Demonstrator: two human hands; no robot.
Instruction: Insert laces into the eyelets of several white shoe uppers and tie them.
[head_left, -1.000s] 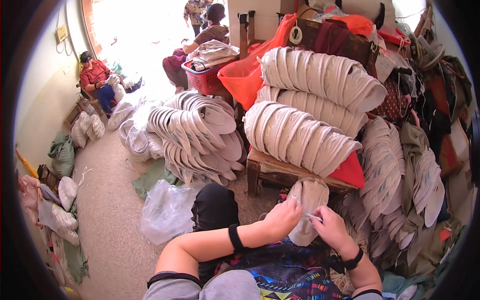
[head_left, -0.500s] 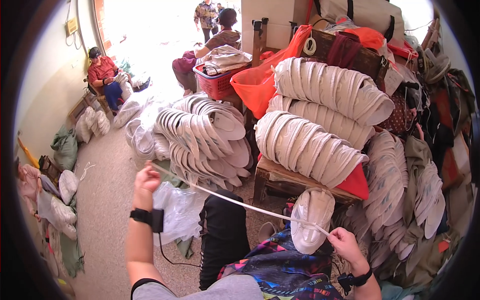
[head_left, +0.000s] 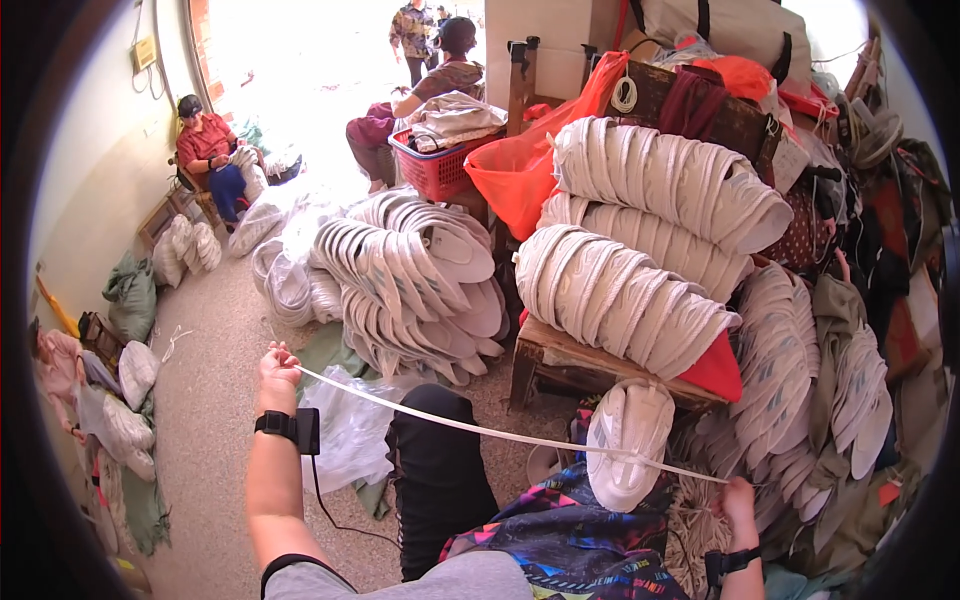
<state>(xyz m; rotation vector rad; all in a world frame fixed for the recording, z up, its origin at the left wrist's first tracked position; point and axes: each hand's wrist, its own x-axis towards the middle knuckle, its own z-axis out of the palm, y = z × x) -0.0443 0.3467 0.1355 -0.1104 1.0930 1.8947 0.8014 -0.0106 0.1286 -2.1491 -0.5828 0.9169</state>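
Observation:
A long white shoelace (head_left: 450,425) stretches across my lap, sagging a little in the middle. My left hand (head_left: 279,364), out at the left, is closed on one end of it. The other end is pinched in my right hand (head_left: 738,498), low on the right. Between them the lace crosses a white sneaker upper (head_left: 632,415), which rests toe toward me on the colourful patterned cloth (head_left: 540,520) over my lap. Whether the lace runs through the eyelets is too small to tell. Beside my right hand hangs a bunch of pale laces (head_left: 693,535).
Rows of nested white shoe uppers (head_left: 620,295) lie on a wooden chair (head_left: 545,350) ahead. More stacked uppers (head_left: 400,270) cover the floor ahead-left, with clear plastic (head_left: 345,435) nearby. A red basket (head_left: 435,170) and orange bag (head_left: 520,180) stand farther back. Other people sit by the doorway.
My right hand has moved outward to the right, drawing the lace out past the upper. My left hand has dropped slightly and shifted left.

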